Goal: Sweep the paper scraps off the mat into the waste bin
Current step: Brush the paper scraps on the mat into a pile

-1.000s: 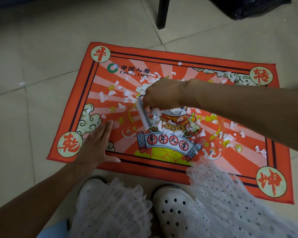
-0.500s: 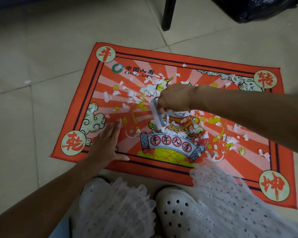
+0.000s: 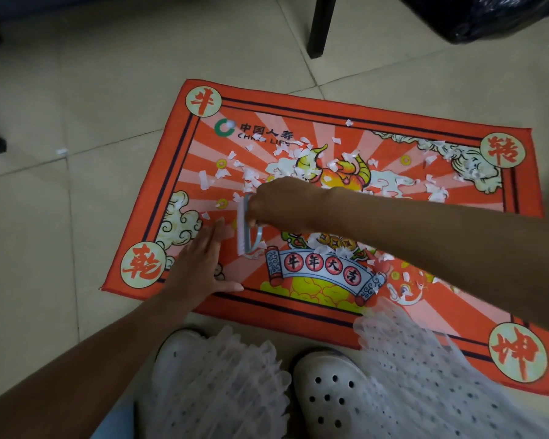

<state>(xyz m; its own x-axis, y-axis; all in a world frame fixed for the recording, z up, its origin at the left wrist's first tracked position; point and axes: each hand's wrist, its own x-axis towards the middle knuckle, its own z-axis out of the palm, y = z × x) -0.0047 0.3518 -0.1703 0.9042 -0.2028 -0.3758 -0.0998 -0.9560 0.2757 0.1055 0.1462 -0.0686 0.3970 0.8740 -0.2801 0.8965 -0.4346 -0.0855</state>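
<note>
An orange-red printed mat (image 3: 298, 315) lies on the tiled floor. White paper scraps (image 3: 298, 160) are scattered over its middle and upper right, with more around the scroll picture (image 3: 346, 251). My right hand (image 3: 276, 205) grips a small pale blue brush (image 3: 246, 229) by its handle, bristles on the mat left of centre. My left hand (image 3: 200, 264) lies flat with straight fingers on the mat's near left part, just left of the brush.
A black bin bag (image 3: 488, 14) sits at the top right, beside a dark furniture leg (image 3: 320, 26). One stray scrap (image 3: 61, 151) lies on the tiles at left. My white clogs (image 3: 327, 388) and a frilly white skirt (image 3: 425, 375) overlap the mat's near edge.
My right hand has carried the brush leftward across the mat, close to my left hand. The left hand stays pressed in place. The view has shifted slightly.
</note>
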